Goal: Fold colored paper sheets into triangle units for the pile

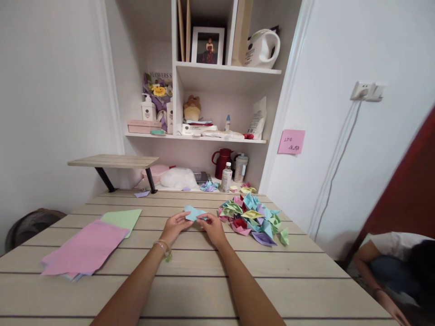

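A small folded piece of light blue paper (194, 213) is held between both hands above the wooden table. My left hand (176, 226) pinches its left end with thumb and fingers, and a bracelet circles that wrist. My right hand (212, 227) grips the paper's right end. Just right of my right hand lies a heap of folded paper boats (251, 215) in pink, blue, green, yellow, red and purple. Pink sheets (90, 246) are stacked on the left of the table, with a green sheet (124, 219) partly under them.
Behind the table (190, 290) stand a clear bottle (226, 177), a red jug (223, 164) and a cup (241, 167). A small raised shelf (113, 160) is at the back left. Another person (397, 267) is low at the right, beyond the table's edge.
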A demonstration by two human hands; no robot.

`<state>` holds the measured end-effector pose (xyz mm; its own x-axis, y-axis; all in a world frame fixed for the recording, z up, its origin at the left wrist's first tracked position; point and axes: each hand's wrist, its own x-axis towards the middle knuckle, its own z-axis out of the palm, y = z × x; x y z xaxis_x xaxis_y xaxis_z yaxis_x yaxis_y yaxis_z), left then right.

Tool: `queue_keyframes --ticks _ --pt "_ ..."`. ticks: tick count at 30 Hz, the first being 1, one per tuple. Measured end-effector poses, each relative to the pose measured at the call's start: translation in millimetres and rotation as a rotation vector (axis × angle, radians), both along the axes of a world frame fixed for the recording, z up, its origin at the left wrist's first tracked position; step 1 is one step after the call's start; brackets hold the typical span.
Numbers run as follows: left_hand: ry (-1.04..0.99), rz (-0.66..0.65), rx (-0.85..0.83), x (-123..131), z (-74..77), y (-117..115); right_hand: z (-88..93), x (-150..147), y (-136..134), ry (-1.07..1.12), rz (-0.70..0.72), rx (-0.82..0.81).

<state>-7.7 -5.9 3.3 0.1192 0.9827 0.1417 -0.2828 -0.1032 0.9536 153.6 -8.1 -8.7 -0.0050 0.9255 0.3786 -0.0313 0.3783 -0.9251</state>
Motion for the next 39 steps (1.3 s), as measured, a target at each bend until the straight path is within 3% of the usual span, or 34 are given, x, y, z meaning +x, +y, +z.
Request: queue_keyframes --ticks 6,11,14,23,28,39 --pt "0.121 0.026 0.011 4.1 0.3 -3.8 2.5 1.2 -1.2 0.123 -0.013 -0.05" --pt "0.196 0.187 0.094 1.4 3.7 -3.1 2.3 0.6 -1.0 0.115 0.043 -0.076" --pt "0.213 0.231 0.131 0.6 4.7 -2.5 1.5 1.9 1.0 0.072 -0.019 -0.059" --pt "0.046 0.123 0.115 3.1 2.5 -2.4 -0.8 3.8 3.9 0.167 -0.063 -0.021" --pt "0.124 0.107 0.095 2.8 3.6 -1.2 -2.4 2.7 4.5 0.098 -0.039 -0.061" --pt "0.179 0.058 0.063 -0.2 -2.2 5.8 7.9 -0.2 -4.2 0.163 0.091 -0.108"
